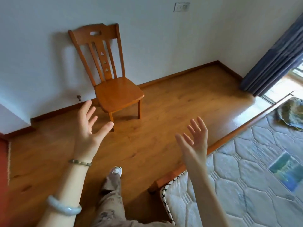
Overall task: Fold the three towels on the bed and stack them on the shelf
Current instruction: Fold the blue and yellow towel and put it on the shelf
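Head view: left hand (88,128) and right hand (195,141) are empty, fingers spread, raised over the brown wooden floor (164,104). One crumpled green patterned towel (291,112) lies unfolded at the far end of the white quilted mattress (246,161). No shelf is visible. Folding appears not yet begun.

White wall (155,38) at twelve, wooden chair (114,94) against it; wood floor (172,104); blue curtain (275,63) at two, daylight below it.
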Demonstrator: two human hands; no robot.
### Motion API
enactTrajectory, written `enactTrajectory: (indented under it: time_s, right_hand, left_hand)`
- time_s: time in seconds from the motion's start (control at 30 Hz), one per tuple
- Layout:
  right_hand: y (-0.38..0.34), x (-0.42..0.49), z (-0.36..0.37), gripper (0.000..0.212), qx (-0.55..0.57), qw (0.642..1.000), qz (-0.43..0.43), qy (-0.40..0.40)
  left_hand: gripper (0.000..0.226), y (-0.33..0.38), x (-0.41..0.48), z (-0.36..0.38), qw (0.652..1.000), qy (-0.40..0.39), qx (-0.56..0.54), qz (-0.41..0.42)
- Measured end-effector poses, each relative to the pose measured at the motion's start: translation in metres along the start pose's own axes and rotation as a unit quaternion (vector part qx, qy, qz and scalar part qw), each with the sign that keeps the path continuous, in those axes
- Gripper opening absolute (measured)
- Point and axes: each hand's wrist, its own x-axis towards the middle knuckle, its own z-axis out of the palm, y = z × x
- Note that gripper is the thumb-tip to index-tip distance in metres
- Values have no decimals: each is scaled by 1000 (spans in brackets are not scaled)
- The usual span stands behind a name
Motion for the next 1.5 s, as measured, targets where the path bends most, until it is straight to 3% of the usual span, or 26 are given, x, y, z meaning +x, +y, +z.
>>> enactTrajectory:
  time_s: [0.23, 0.57, 0.93, 1.17, 1.5]
  right_hand:
    - [22, 97, 73, 73, -14, 988, 12, 155]
    - [26, 184, 92, 77, -65, 941, 29, 331]
    - [76, 331, -28, 77, -75, 896, 36, 436]
    - [69, 451, -153, 75, -62, 873, 29, 482]
    - [85, 567, -270, 73, -77, 843, 59, 530]
  left_hand:
    - [86, -37, 171, 18, 984, -176, 24, 23]
    - [76, -64, 309, 108, 951, -309, 19, 30]
    - [70, -87, 400, 329, 914, -404, 6, 46]
    - [72, -52, 461, 522, 898, -433, -20, 74]
    - [69, -41, 508, 723, 863, -498, -21, 84]
